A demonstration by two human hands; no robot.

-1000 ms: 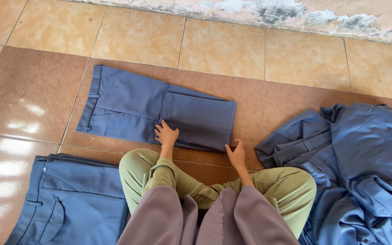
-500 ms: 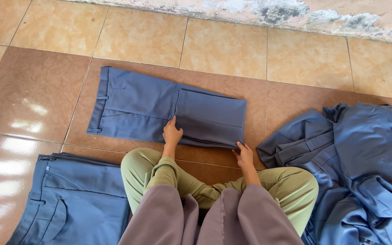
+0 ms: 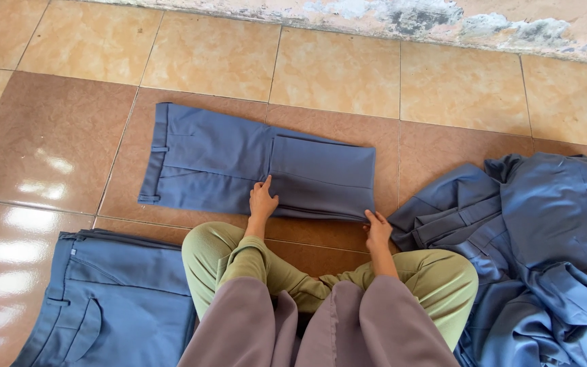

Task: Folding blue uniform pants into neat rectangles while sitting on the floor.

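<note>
**Folding blue trousers on a tiled floor**

Glossy tan and brown tiles (image 3: 49, 143) are stretching away to a scuffed, peeling wall base (image 3: 402, 20), and a person is sitting cross-legged on them in olive trousers with a mauve cloth over the lap. Blue-grey trousers (image 3: 212, 163) are lying flat just ahead of the knees, waistband to the left, with the leg end doubled back into a folded panel (image 3: 321, 177) on the right.

Both hands are working the near edge of that panel, set apart from each other. Left hand (image 3: 263, 200) is lying flat and open, fingers pressing down on the cloth where the panel's left edge meets the single layer. Right hand (image 3: 377, 230) is resting at the panel's near right corner, fingers touching the stacked edges; whether it is pinching them or only pressing, I cannot tell.

Another flat pair (image 3: 113, 306) is lying by the left knee, and a rumpled heap of the same blue cloth (image 3: 538, 251) is sitting to the right, close to the fold.

As a judgement: the layers at the right corner are looking slightly uneven, so sliding on the smooth tile could be skewing the fold, and the heap's nearest edge could be catching under the panel.
</note>
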